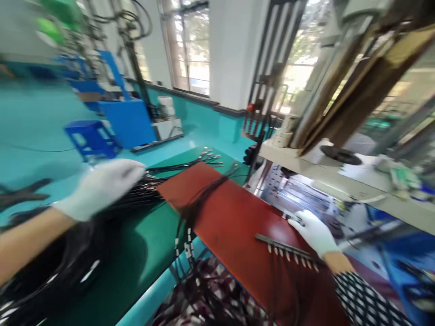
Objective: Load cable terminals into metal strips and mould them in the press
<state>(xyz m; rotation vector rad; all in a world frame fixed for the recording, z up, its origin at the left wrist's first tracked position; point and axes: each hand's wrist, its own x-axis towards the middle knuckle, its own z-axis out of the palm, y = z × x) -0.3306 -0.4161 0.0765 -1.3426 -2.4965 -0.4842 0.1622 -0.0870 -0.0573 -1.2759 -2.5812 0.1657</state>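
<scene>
My left hand (108,183), in a white glove, is raised over a thick bundle of black cables (136,199) with metal ends. Motion smears its fingers, and I cannot tell whether they touch the cables. At the far edge of the red-brown board (220,217), my gloved right hand (314,231) has its fingers closed on a narrow metal strip (282,210), mostly hidden. Nearer me on the board lies a slotted bar (287,246) with a row of cable ends set in it, their cables trailing down. Another cable bunch (195,203) crosses the board's left part.
The green table (159,240) under the cables is at left, with coiled black cables (78,253) on it. A machine with a metal bed (302,194) and pale ledge (316,174) stands at right. Beyond are a blue stool (90,136) and a blue cabinet (129,122).
</scene>
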